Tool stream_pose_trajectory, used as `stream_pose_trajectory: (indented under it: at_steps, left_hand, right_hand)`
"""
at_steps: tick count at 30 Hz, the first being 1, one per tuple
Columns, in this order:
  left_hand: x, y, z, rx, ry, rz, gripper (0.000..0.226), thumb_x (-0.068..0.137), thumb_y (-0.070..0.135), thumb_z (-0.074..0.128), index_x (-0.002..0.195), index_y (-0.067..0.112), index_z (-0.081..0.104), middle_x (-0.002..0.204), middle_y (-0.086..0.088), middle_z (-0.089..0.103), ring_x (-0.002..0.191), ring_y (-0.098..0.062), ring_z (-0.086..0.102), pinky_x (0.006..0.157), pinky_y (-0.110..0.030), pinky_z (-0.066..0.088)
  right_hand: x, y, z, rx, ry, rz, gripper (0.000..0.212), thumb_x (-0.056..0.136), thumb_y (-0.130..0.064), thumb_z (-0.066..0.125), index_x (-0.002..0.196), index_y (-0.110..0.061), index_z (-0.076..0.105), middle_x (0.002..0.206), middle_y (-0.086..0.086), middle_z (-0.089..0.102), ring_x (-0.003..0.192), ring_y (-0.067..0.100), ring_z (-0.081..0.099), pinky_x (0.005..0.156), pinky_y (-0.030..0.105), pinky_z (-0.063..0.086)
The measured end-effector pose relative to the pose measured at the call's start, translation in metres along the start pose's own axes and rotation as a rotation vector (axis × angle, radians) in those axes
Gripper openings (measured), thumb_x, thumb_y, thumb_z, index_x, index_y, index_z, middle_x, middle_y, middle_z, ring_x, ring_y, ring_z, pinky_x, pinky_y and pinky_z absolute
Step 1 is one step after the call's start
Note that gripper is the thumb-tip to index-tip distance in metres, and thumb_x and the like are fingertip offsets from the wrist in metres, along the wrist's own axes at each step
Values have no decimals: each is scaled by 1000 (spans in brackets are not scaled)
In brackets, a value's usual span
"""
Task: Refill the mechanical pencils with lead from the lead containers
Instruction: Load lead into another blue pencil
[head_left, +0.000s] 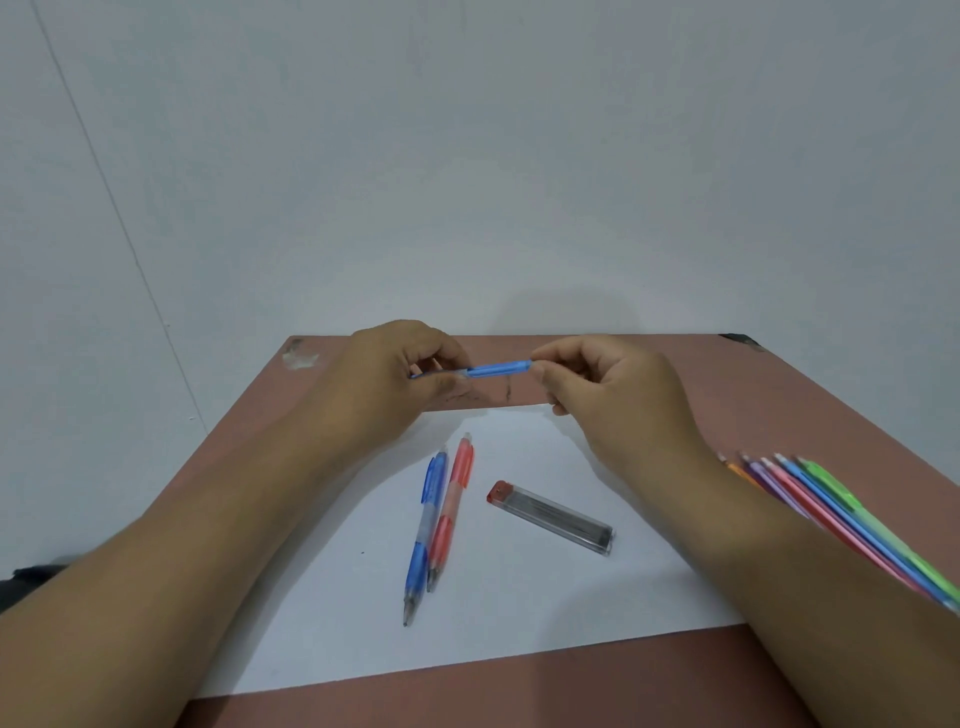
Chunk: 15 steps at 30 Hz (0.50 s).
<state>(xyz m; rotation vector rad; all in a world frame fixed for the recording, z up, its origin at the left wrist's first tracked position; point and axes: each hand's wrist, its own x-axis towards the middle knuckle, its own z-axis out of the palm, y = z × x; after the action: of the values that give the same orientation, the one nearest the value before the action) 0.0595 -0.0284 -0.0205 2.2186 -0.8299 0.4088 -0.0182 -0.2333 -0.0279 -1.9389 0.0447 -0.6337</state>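
A blue mechanical pencil (496, 369) is held level above the far part of the table. My left hand (384, 382) grips its left half, fingers curled round the barrel. My right hand (613, 395) pinches its right end between thumb and forefinger. On the white sheet (519, 597) below lie a second blue pencil (423, 535) and a red pencil (449, 512), side by side, tips toward me. To their right a clear lead container (553, 517) with a red cap lies on its side, dark leads inside.
The sheet lies on a reddish-brown table (779, 395) set against a pale wall. Several more coloured pencils (841, 512) lie fanned at the table's right edge, partly behind my right forearm. A chipped patch (300, 358) marks the far left corner.
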Motion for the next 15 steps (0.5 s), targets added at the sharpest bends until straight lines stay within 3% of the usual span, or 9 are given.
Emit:
stream_pose_trajectory:
  at_steps: [5,8,11,13,15]
  left_hand:
    - [-3,17,6,-343,-88,-146,16,91,16,72,91,32,74,77,18,71,69,3,62,64,-17,55]
    - [-5,27,8,-467,-128,-185,10,91,16,71,93,23,77,73,9,72,65,-3,64,59,-20,56]
    - [-4,35,7,-581,-103,-209,10,88,16,71,93,22,78,77,-4,73,67,-13,67,60,-22,58]
    - [-4,38,7,-648,-81,-229,10,87,17,71,89,24,77,77,-4,74,67,-16,69,62,-25,60]
    - [-5,39,6,-698,-69,-258,9,89,16,70,90,19,78,77,-4,75,67,-17,69,65,-28,62]
  right_hand:
    - [2,-4,-1,248,30,100,9,94,-29,72,92,-25,80,80,-4,71,71,9,62,76,42,57]
    - [2,-13,-2,437,-47,249,24,99,-38,63,93,-23,80,90,-3,72,84,10,68,80,38,56]
    - [5,-32,-3,631,-116,274,34,105,-37,51,98,-11,72,103,5,77,100,22,74,87,43,59]
    - [12,-47,-2,699,-80,301,35,107,-39,45,101,-11,64,99,7,78,97,24,75,85,43,61]
    - [24,-60,1,790,-13,341,36,106,-44,45,98,-13,61,83,5,77,84,22,77,78,41,63]
